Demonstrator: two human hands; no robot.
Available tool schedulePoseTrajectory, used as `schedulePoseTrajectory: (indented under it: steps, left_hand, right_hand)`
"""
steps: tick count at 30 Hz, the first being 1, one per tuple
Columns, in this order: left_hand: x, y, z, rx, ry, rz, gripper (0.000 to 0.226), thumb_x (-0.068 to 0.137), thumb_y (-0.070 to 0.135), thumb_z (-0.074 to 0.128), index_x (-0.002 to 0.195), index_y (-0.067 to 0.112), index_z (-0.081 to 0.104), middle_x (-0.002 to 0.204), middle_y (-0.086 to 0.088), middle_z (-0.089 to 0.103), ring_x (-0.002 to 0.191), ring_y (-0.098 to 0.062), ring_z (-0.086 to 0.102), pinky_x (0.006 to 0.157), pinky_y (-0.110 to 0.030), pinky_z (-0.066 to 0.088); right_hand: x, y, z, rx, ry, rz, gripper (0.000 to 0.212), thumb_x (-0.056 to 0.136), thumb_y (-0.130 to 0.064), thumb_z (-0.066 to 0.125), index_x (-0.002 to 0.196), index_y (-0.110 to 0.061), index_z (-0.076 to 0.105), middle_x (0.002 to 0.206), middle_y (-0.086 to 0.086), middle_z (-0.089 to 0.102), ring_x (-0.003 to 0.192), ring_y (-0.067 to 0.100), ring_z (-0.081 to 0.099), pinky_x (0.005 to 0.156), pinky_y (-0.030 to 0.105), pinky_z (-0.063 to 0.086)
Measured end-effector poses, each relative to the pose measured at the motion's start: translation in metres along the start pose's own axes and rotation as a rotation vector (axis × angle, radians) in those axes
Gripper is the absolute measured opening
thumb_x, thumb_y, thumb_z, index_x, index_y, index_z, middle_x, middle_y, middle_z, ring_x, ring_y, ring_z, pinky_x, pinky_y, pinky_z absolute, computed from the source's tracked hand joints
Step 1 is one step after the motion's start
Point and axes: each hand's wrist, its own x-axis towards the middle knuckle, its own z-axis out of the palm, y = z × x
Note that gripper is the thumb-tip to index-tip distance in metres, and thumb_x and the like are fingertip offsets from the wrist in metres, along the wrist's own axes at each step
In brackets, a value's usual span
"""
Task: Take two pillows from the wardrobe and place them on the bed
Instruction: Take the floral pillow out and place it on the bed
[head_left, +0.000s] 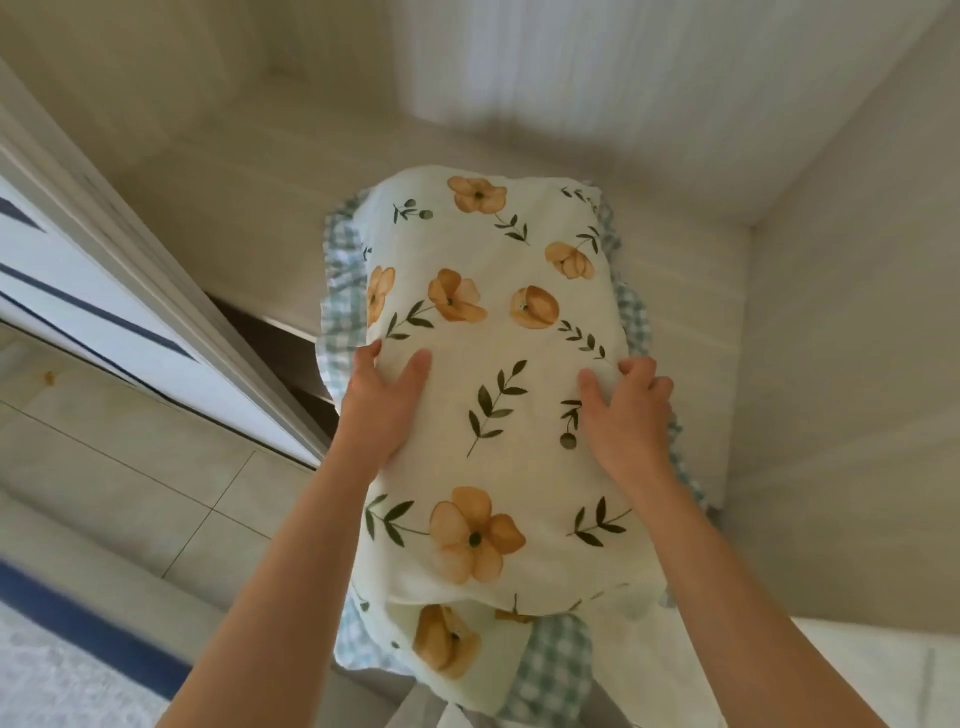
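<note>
A cream pillow (498, 364) printed with orange flowers and green leaves, edged with a green-and-white checked frill, fills the middle of the view. It is held out lengthwise in front of the open wardrobe compartment (691, 291). My left hand (384, 410) grips its left side and my right hand (626, 415) grips its right side, thumbs on top, fingers wrapped under the edges. A second flowered layer with checked frill (550, 670) hangs beneath the near end; I cannot tell whether it is a second pillow.
The pale wardrobe side wall (841, 364) stands at right. A sliding door frame (145, 291) with blue-lined white panels runs diagonally at left. Beige floor tiles (119, 483) lie below left, and a blue-edged pale rug (67, 670) is at the bottom left.
</note>
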Motion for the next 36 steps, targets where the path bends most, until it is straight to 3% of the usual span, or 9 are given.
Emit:
schedulePoseTrajectory:
  steps: [2,7,12,16,22,25,29,33,36]
  left_hand:
    - [-0.011,-0.006,0.001,-0.049,-0.007,-0.063,0.090,0.076,0.074,0.060,0.146,0.032,0.021,0.128,-0.004,0.054,0.104,-0.026,0.062,0.073,-0.037,0.055]
    - [-0.037,-0.026,0.002,-0.177,0.029,-0.185,0.108,0.060,0.080,0.067,0.145,0.026,0.028,0.124,-0.003,0.056,0.099,-0.023,0.062,0.076,-0.040,0.056]
    - [-0.074,-0.040,0.016,-0.115,0.249,-0.132,0.113,0.046,0.087,0.067,0.138,0.025,0.043,0.109,0.006,0.058,0.099,-0.021,0.061,0.080,-0.040,0.055]
    - [-0.107,-0.049,0.028,-0.087,0.412,-0.103,0.108,0.047,0.087,0.067,0.137,0.029,0.047,0.110,0.008,0.063,0.097,-0.019,0.064,0.081,-0.042,0.057]
    - [-0.163,-0.069,0.031,-0.030,0.639,-0.088,0.095,0.052,0.087,0.065,0.130,0.035,0.052,0.092,0.018,0.063,0.080,-0.008,0.064,0.061,-0.029,0.053]
    - [-0.193,-0.081,0.023,0.003,0.726,-0.105,0.098,0.049,0.091,0.061,0.130,0.037,0.051,0.093,0.020,0.062,0.085,-0.012,0.065,0.075,-0.042,0.059]
    - [-0.229,-0.096,0.014,-0.013,0.832,-0.078,0.098,0.049,0.090,0.062,0.132,0.042,0.047,0.104,0.018,0.061,0.100,-0.015,0.061,0.089,-0.049,0.055]
    - [-0.257,-0.108,-0.002,-0.135,0.928,-0.103,0.097,0.049,0.086,0.067,0.133,0.042,0.046,0.110,0.016,0.058,0.108,-0.019,0.059,0.092,-0.052,0.053]
    - [-0.278,-0.122,-0.019,-0.193,1.005,-0.123,0.097,0.053,0.084,0.068,0.136,0.039,0.045,0.113,0.015,0.057,0.111,-0.020,0.059,0.094,-0.052,0.052]
  right_hand:
    - [-0.007,0.008,-0.002,0.022,0.005,0.006,0.060,0.090,-0.052,0.048,0.130,-0.011,0.033,0.128,0.016,0.040,0.109,0.032,0.046,0.085,0.042,0.044]
    - [-0.015,0.022,-0.005,-0.065,-0.136,0.054,0.076,0.090,-0.061,0.037,0.140,-0.005,0.026,0.131,0.022,0.036,0.113,0.035,0.042,0.087,0.042,0.040]
    - [-0.029,0.035,-0.014,0.097,-0.269,0.062,0.061,0.092,-0.051,0.045,0.132,-0.009,0.026,0.132,0.021,0.033,0.091,0.024,0.045,0.060,0.027,0.041]
    - [-0.034,0.046,-0.025,0.336,-0.387,0.058,0.059,0.093,-0.042,0.051,0.133,-0.008,0.024,0.132,0.021,0.048,0.110,0.033,0.056,0.082,0.039,0.053]
    - [-0.074,0.061,-0.025,0.429,-0.407,-0.162,0.074,0.089,-0.040,0.060,0.145,-0.027,0.014,0.148,0.013,0.033,0.126,0.029,0.045,0.091,0.030,0.040]
    - [-0.094,0.070,-0.020,0.554,-0.407,-0.175,0.063,0.089,-0.032,0.061,0.139,-0.027,0.024,0.138,0.011,0.042,0.115,0.025,0.052,0.092,0.041,0.051]
    - [-0.120,0.069,-0.015,0.659,-0.409,-0.229,0.056,0.088,-0.028,0.063,0.133,-0.021,0.032,0.128,0.005,0.047,0.110,0.019,0.054,0.074,0.019,0.048]
    - [-0.141,0.052,-0.011,0.721,-0.513,-0.307,0.058,0.088,-0.032,0.062,0.135,-0.021,0.030,0.134,0.004,0.046,0.119,0.021,0.052,0.094,0.039,0.050]
    - [-0.161,0.036,-0.006,0.708,-0.563,-0.400,0.062,0.088,-0.036,0.063,0.139,-0.023,0.030,0.137,0.000,0.045,0.123,0.016,0.048,0.098,0.032,0.047]
